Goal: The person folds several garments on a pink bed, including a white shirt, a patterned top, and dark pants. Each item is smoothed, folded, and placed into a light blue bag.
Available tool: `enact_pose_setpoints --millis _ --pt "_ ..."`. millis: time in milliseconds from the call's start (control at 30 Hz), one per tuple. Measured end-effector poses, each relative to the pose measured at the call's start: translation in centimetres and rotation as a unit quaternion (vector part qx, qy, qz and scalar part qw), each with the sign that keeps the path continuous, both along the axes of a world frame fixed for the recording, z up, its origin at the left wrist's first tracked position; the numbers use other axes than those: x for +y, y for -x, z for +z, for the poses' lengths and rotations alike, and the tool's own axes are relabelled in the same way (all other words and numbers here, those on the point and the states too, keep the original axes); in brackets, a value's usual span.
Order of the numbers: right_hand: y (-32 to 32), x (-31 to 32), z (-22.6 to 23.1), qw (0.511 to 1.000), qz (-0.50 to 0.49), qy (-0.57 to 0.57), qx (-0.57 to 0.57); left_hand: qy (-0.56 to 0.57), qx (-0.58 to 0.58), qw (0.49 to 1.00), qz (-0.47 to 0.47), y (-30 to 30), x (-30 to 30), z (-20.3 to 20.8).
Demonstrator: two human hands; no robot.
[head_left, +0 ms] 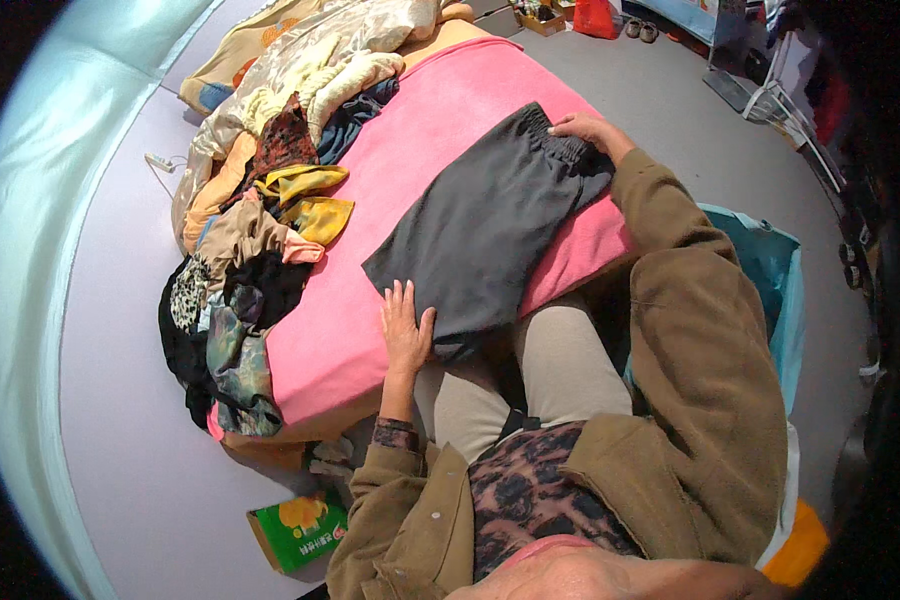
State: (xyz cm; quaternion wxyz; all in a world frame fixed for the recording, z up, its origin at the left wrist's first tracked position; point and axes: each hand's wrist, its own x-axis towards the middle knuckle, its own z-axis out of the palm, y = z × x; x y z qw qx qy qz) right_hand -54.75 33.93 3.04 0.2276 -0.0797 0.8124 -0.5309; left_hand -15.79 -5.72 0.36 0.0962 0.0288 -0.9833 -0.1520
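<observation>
A pair of dark grey pants (480,215) lies spread at a slant over the pink bed cover (440,110), its gathered elastic waistband toward the far right. The near end reaches over the bed's edge above my lap. My left hand (406,325) rests flat at the near left corner of the cloth, fingers stretched and apart. At the waistband, my right hand (588,132) has its fingers bent over the edge, holding it; the thumb is hidden. Whether the pants are long and folded or short, I cannot tell.
Jumbled clothes (260,240) in black, tan and yellow line the bed's left side, with a cream quilt (310,60) beyond. A green box (300,530) sits on the floor at lower left. Beside my right arm stands a light blue bag (770,270). Shoes (641,30) lie far off.
</observation>
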Motion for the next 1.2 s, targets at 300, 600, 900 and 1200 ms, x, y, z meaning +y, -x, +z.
enact_pose_setpoints --millis 300,600,900,1200 --pt "-1.7 0.6 2.0 0.985 -0.001 -0.131 0.117 -0.425 0.071 0.888 0.159 1.9 -4.0 0.0" --pt "-12.7 -15.1 3.5 0.846 0.173 -0.042 0.503 -0.607 -0.005 0.789 0.089 2.4 -1.9 3.6" --pt "-18.1 -24.1 -0.5 0.903 0.134 -0.092 0.398 -0.74 0.079 0.667 0.031 2.1 -6.2 9.2" --pt "-23.3 -33.9 -2.8 0.964 0.025 0.18 0.194 -0.733 0.096 0.673 -0.012 -0.2 -10.8 15.5"
